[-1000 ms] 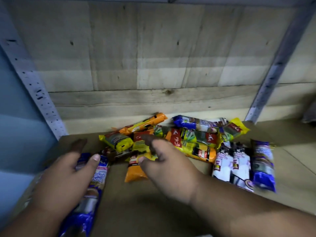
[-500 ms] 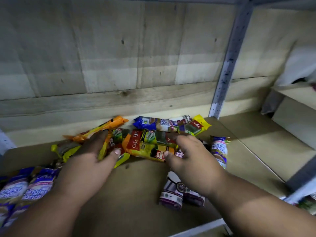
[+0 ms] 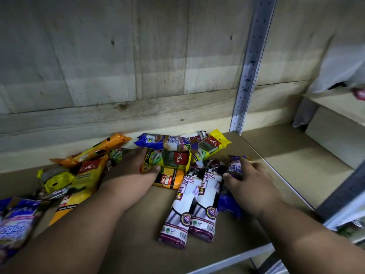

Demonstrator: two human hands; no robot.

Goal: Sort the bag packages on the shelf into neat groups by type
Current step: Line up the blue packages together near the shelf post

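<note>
Bag packages lie in a loose pile on the brown shelf board (image 3: pixel 138 230). My left hand (image 3: pixel 134 171) rests on the pile's middle, thumb and fingers around a green and red package (image 3: pixel 171 159). Under that lies an orange package (image 3: pixel 169 179). My right hand (image 3: pixel 250 178) closes on a blue and purple singlet-handle package (image 3: pixel 235 169) at the right. Two white drawstring-bag packages (image 3: pixel 191 206) lie side by side between my hands. Another blue package (image 3: pixel 164 142) and a yellow one (image 3: pixel 213 145) sit at the back. Orange and yellow packages (image 3: pixel 83 175) lie left of my left hand.
A blue singlet-handle package (image 3: pixel 15 224) lies at the far left edge. A grey perforated upright (image 3: pixel 248 66) stands at the back right. Beyond it is a neighbouring shelf board (image 3: pixel 296 155). A wooden plank wall (image 3: pixel 118 76) backs the shelf.
The view has swung right and closer. My left hand moved from the blue package at left onto the green and red one. My right hand shifted right onto the blue and purple package.
</note>
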